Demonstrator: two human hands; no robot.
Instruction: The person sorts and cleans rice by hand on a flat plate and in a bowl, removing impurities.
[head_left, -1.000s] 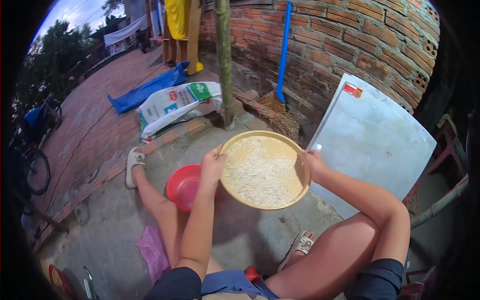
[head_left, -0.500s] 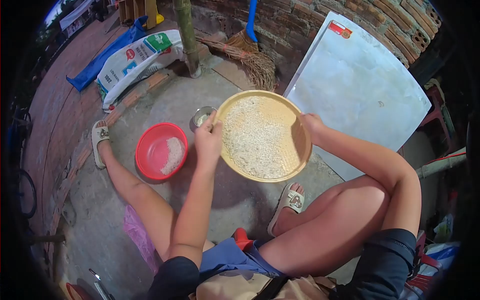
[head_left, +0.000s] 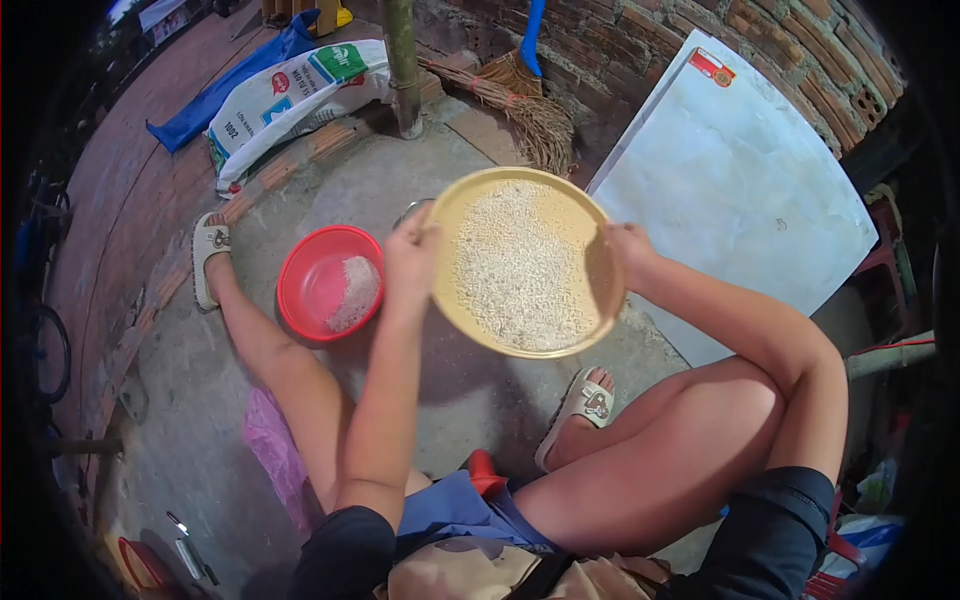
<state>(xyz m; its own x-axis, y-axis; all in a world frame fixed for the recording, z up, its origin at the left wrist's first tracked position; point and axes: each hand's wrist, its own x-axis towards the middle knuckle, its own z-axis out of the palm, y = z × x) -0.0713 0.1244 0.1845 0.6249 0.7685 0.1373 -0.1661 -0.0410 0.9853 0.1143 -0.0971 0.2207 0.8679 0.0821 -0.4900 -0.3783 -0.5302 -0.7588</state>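
Observation:
A round yellow tray [head_left: 455, 285] is held up above the floor between my hands. Pale grains [head_left: 515, 265] are spread over its left and middle part, and its right side shows bare. My left hand [head_left: 410, 255] grips the left rim, fingers closed on it. On the right rim my right hand [head_left: 628, 255] is closed, its fingers partly hidden by the rim. To the left, a red basin [head_left: 305, 285] on the floor holds a small heap of whitish grains [head_left: 358, 290]. A metal bowl [head_left: 415, 210] is mostly hidden behind my left hand.
A white panel [head_left: 740, 190] leans at the right. Straw brooms [head_left: 540, 125] lie by the brick wall [head_left: 640, 60]. At the upper left are a bamboo post [head_left: 403, 80] and a printed sack [head_left: 290, 105]. A pink plastic bag [head_left: 275, 445] lies beside my left leg.
The grains in the tray have shifted slightly, with the tray still in both hands. My left hand now covers more of the metal bowl. The whole view has shifted a little.

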